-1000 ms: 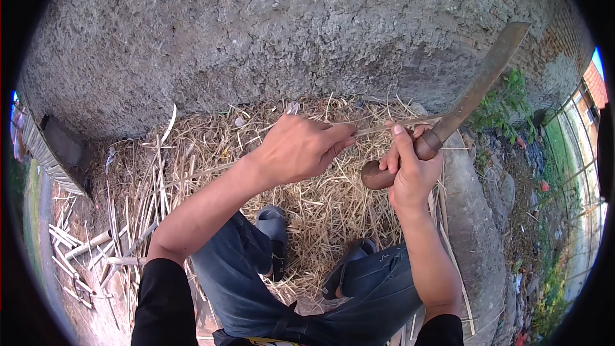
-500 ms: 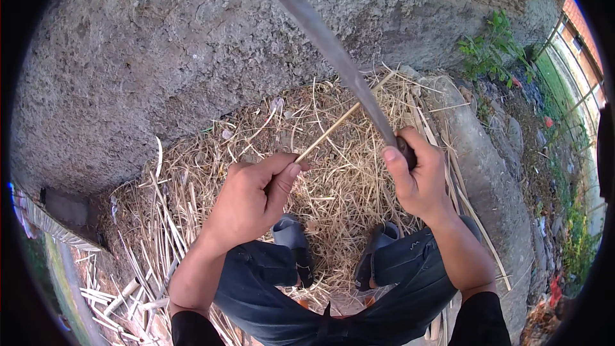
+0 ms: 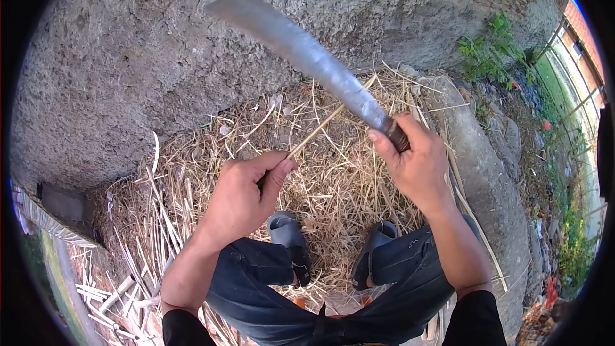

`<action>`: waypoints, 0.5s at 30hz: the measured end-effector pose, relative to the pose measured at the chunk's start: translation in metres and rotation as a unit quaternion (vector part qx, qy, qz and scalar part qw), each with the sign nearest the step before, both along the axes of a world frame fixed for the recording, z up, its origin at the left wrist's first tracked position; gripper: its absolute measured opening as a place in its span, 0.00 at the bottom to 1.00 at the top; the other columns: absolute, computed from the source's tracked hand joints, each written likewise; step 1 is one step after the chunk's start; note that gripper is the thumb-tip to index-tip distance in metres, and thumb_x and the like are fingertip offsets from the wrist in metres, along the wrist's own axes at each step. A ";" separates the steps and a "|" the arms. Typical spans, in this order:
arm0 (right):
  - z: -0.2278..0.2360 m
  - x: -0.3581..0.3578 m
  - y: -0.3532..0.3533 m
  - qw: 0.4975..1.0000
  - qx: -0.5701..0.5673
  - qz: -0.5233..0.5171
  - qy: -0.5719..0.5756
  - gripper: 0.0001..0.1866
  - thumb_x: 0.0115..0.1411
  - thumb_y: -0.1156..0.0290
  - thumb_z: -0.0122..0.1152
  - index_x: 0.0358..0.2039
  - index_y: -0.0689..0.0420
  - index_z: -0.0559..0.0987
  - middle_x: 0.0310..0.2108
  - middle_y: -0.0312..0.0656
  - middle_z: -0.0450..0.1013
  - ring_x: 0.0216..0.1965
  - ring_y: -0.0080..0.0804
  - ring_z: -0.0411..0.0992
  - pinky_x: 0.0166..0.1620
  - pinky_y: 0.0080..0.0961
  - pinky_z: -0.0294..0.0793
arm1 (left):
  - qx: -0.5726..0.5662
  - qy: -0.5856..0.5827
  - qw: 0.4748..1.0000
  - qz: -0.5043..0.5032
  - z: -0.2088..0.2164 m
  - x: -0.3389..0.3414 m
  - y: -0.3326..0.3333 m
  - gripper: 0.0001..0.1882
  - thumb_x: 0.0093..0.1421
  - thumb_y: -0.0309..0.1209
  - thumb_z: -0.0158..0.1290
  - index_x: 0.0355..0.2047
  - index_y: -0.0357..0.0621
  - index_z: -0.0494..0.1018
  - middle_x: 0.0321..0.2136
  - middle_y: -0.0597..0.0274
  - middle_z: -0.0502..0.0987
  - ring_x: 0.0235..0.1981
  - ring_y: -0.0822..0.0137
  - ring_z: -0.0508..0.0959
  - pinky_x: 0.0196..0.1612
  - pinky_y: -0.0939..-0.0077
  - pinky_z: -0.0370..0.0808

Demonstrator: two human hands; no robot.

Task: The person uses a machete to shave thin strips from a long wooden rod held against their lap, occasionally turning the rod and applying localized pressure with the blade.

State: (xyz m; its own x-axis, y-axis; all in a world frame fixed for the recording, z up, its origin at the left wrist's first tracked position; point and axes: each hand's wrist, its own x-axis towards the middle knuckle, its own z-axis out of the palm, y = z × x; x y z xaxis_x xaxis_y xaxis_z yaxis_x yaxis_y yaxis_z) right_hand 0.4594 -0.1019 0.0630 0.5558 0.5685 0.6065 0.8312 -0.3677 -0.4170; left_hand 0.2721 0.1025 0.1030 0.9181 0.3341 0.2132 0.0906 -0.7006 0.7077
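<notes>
A thin tan strip that looks like split bamboo [image 3: 315, 132] is pinched at its near end between the thumb and fingers of my left hand [image 3: 246, 195]. It slants up and to the right, away from me. My right hand [image 3: 416, 163] is wrapped round the dark handle of a machete [image 3: 320, 64]. The broad grey blade points up and to the left and crosses over the strip near its far end, hiding part of it. Whether blade and strip touch, I cannot tell.
Dry shavings [image 3: 339, 198] cover the ground round my slippered feet. Cut pale sticks [image 3: 118, 291] lie at the lower left. A rough grey wall [image 3: 147, 57] rises ahead, and a stone slab [image 3: 490, 186] runs along the right. A green plant [image 3: 496, 48] grows by the wall.
The machete has turned, so its flat side and tip now show and it leans further left. My left hand and the strip have shifted slightly left.
</notes>
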 end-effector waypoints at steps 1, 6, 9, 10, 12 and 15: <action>0.002 0.011 -0.002 0.997 0.018 -0.049 0.065 0.23 0.64 0.44 0.66 0.34 0.54 0.80 0.18 0.39 0.72 0.17 0.32 0.71 0.20 0.33 0.66 | 0.000 -0.005 1.000 0.004 0.001 -0.004 0.000 0.11 0.72 0.29 0.54 0.39 0.36 0.83 0.13 0.67 0.65 0.16 0.80 0.61 0.19 0.75 0.58; -0.006 0.068 -0.042 0.962 0.149 -0.135 0.186 0.21 0.71 0.51 0.61 0.34 0.58 0.77 0.15 0.34 0.66 0.15 0.21 0.62 0.20 0.28 0.61 | -0.034 -0.002 0.999 -0.027 0.007 -0.023 -0.005 0.10 0.71 0.28 0.55 0.40 0.35 0.83 0.12 0.60 0.70 0.13 0.77 0.67 0.18 0.74 0.62; 0.002 0.050 -0.039 0.923 0.234 -0.070 0.298 0.21 0.72 0.53 0.58 0.33 0.59 0.76 0.17 0.33 0.67 0.15 0.18 0.63 0.19 0.23 0.62 | -0.039 0.023 0.998 -0.034 0.006 -0.027 -0.003 0.10 0.72 0.29 0.54 0.40 0.36 0.84 0.12 0.62 0.69 0.13 0.78 0.66 0.18 0.75 0.61; 0.007 0.041 -0.038 0.906 0.261 -0.023 0.331 0.21 0.73 0.53 0.57 0.32 0.59 0.75 0.18 0.32 0.68 0.16 0.16 0.64 0.19 0.20 0.62 | -0.062 0.024 0.997 -0.034 0.008 -0.025 -0.003 0.11 0.72 0.29 0.54 0.40 0.37 0.84 0.11 0.64 0.68 0.14 0.78 0.66 0.18 0.75 0.61; 0.007 0.034 -0.039 0.913 0.250 -0.005 0.321 0.21 0.73 0.53 0.56 0.32 0.59 0.75 0.19 0.32 0.68 0.16 0.15 0.65 0.18 0.18 0.62 | -0.084 0.029 0.995 -0.036 0.010 -0.022 -0.006 0.11 0.73 0.30 0.53 0.40 0.37 0.84 0.11 0.66 0.67 0.14 0.79 0.65 0.18 0.75 0.61; 0.002 0.026 -0.037 0.920 0.238 0.034 0.309 0.21 0.73 0.52 0.56 0.32 0.59 0.75 0.20 0.33 0.69 0.16 0.14 0.65 0.18 0.15 0.62 | -0.094 0.035 0.994 -0.043 0.009 -0.020 -0.006 0.13 0.74 0.31 0.51 0.40 0.37 0.83 0.11 0.69 0.65 0.14 0.79 0.64 0.19 0.75 0.61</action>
State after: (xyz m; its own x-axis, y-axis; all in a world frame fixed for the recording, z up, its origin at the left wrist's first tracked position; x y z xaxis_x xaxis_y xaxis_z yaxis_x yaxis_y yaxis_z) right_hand 0.4855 -0.1393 0.0648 0.8508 0.3672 0.3758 0.3957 0.0227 -0.9181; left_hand 0.2525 0.0969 0.1123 0.9552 0.2825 0.0884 0.0906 -0.5632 0.8213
